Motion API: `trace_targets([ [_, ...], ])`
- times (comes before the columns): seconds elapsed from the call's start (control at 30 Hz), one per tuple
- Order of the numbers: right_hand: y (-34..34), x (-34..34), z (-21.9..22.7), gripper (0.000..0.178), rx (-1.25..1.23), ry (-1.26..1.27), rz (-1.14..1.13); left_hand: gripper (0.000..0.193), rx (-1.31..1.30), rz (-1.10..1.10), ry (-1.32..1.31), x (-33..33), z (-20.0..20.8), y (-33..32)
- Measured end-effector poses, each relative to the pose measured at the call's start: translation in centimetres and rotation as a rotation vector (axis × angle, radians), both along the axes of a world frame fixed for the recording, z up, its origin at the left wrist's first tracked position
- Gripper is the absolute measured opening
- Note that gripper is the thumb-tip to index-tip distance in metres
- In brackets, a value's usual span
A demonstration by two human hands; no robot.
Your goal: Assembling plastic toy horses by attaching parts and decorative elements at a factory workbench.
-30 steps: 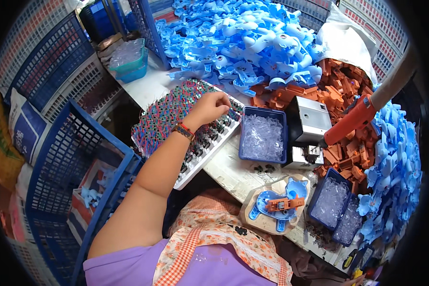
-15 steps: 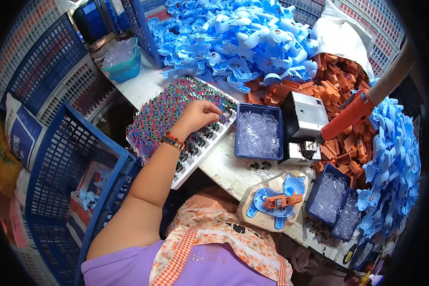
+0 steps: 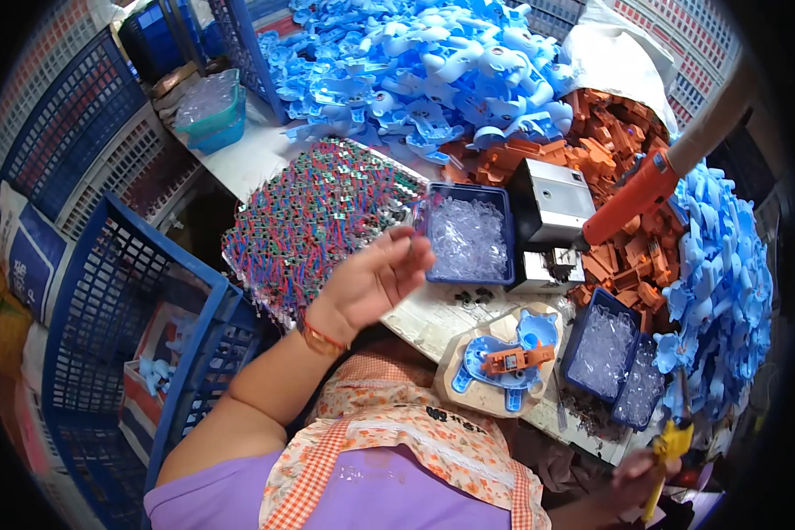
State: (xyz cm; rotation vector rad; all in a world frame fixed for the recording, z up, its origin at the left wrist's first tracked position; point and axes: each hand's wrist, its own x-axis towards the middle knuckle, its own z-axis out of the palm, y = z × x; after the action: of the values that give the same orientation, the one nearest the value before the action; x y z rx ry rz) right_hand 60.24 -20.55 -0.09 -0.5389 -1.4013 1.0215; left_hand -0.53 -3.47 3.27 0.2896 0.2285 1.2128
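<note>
My left hand is over the front edge of a tray of small parts with red, blue and green wires. Its fingers are curled together near the tips, and what they hold is too blurred to name. My right hand, at the lower right, is closed around a yellow-handled tool with a thin tip. On the bench between them, a wooden block carries a blue plastic shell. An orange plastic part lies inside that shell.
Blue bins of clear plastic pieces stand on the bench. A metal box sits beside an orange tube-shaped tool. Orange parts and blue shells are heaped behind. A blue crate stands at left.
My left hand has drawn back from the wired parts toward me, turning its palm into sight. My right hand has come into view at the lower right with the yellow-handled tool.
</note>
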Motion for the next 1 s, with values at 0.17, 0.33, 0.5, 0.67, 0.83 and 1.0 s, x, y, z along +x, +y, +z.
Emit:
trace_targets([
  [0.17, 6.2, -21.9, 8.8, 0.019, 0.178, -0.279, -0.12, 0.026, -0.071, -0.017, -0.158, 2.2, -1.8, -2.0],
  [0.33, 8.3, -24.7, 10.2, 0.02, 0.155, -0.485, -0.025, 0.024, -0.108, 0.394, -0.144, -4.8, -0.9, 0.5],
  [0.5, 7.4, -25.7, 9.7, 0.023, 0.026, -0.454, -0.064, 0.022, 0.034, 0.375, -0.041, -6.9, 1.2, 1.2],
  [0.67, 7.1, -24.4, 9.3, 0.029, 0.117, -0.523, -0.118, 0.015, 0.034, 0.362, 0.25, -2.9, 1.4, -0.1],
  [0.83, 7.3, -25.9, 9.6, 0.029, 0.155, -0.497, -0.185, 0.017, 0.038, 0.218, 0.575, 3.1, 0.6, -3.6],
  [1.0, 9.8, -29.6, 9.6, 0.026, 0.256, -0.434, -0.117, 0.018, 0.094, 0.06, 0.716, 5.7, -0.4, -5.5],
])
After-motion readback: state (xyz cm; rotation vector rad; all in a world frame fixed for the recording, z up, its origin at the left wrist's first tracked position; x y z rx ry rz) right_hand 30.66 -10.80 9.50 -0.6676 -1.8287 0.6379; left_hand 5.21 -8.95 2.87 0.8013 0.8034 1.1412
